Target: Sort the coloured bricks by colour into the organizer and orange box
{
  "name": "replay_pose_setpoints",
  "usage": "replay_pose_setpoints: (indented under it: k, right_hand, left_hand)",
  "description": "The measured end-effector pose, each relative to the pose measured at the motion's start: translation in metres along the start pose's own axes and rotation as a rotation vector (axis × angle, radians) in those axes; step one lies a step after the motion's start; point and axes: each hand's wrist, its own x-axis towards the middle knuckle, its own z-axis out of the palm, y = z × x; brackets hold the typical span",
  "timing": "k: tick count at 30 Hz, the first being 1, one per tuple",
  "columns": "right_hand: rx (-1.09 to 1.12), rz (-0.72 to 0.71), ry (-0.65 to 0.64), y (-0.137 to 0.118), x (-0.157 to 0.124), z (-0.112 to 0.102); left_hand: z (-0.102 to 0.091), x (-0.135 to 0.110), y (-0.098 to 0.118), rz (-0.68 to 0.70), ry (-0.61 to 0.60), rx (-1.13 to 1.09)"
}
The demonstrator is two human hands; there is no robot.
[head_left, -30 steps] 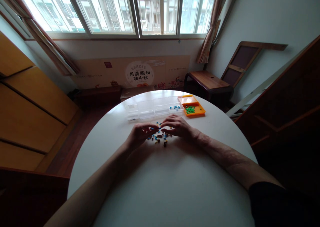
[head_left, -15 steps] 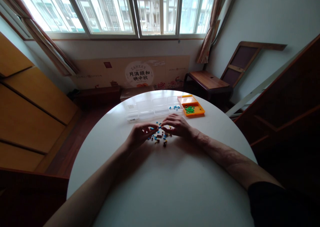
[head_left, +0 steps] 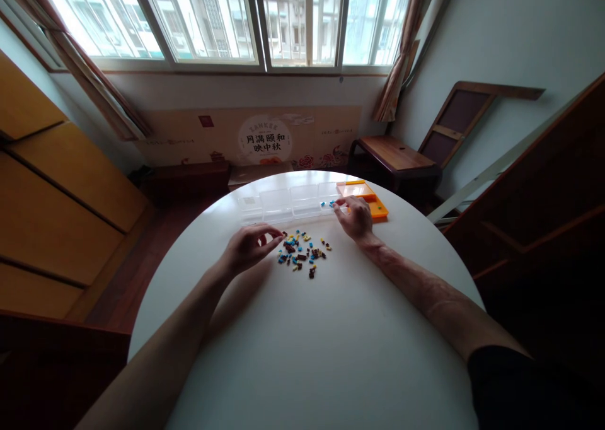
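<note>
A heap of small blue, yellow and brown pieces [head_left: 302, 255] lies on the round white table [head_left: 312, 354]. My left hand [head_left: 249, 246] rests just left of the heap, fingers pinched together; what they hold is too small to name. My right hand [head_left: 353, 215] reaches back to the clear compartment box [head_left: 283, 204], its fingertips pinched over the right compartment that holds blue pieces [head_left: 328, 203]. It partly covers the orange tray [head_left: 373, 198] beside the box.
A wooden bench [head_left: 394, 154] and a leaning folded wooden frame [head_left: 460, 118] stand at the back right. A printed panel [head_left: 265, 139] leans under the window. Wooden cabinets [head_left: 51, 197] line the left side.
My right hand has left the heap and moved back and right to the clear box's right compartment. My left hand drew slightly left, off the pieces. The view shifted a little.
</note>
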Motion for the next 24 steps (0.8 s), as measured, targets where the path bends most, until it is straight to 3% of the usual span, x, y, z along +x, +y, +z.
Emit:
replay_pose_setpoints:
  k: [12,24]
  right_hand:
    - [0.050,-0.213,-0.069,-0.013,-0.008,-0.005]
    - [0.087,-0.280,-0.073,-0.014,-0.009,-0.004]
  left_hand:
    - [-0.009,-0.001,-0.016,0.038,-0.260,-0.121]
    - [-0.003,-0.004,-0.010,0.009,-0.239,-0.052]
